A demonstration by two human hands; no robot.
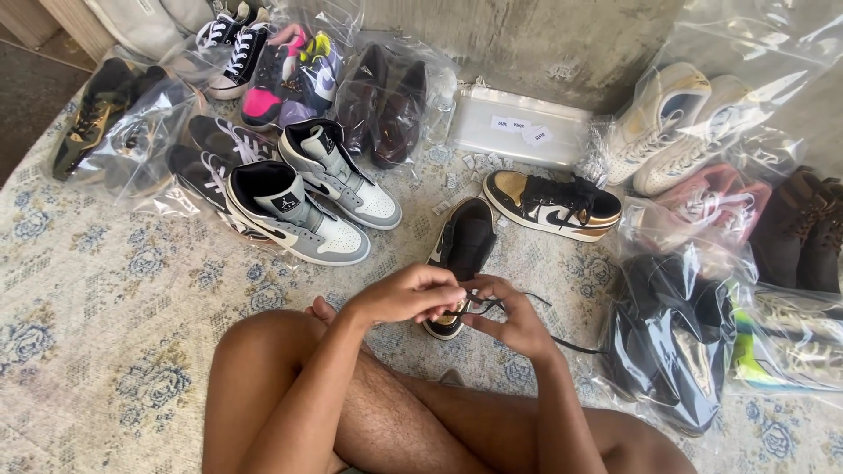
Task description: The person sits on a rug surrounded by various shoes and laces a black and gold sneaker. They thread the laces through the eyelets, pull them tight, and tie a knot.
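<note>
A black and gold sneaker [464,247] stands on the carpet just in front of my crossed legs, toe toward me. My left hand [406,295] and my right hand [514,321] meet over its toe end, both pinching its black laces [492,305]. A loose lace end trails right onto the carpet. Its matching black and gold sneaker [551,204] lies on its side a little farther back to the right.
A grey, white and black high-top pair [309,197] stands left of the sneaker. Bagged shoes ring the patterned carpet [105,290]: dark pairs at left, colourful ones at back, white, pink, brown and black ones at right. A flat clear pouch [518,123] leans on the concrete wall.
</note>
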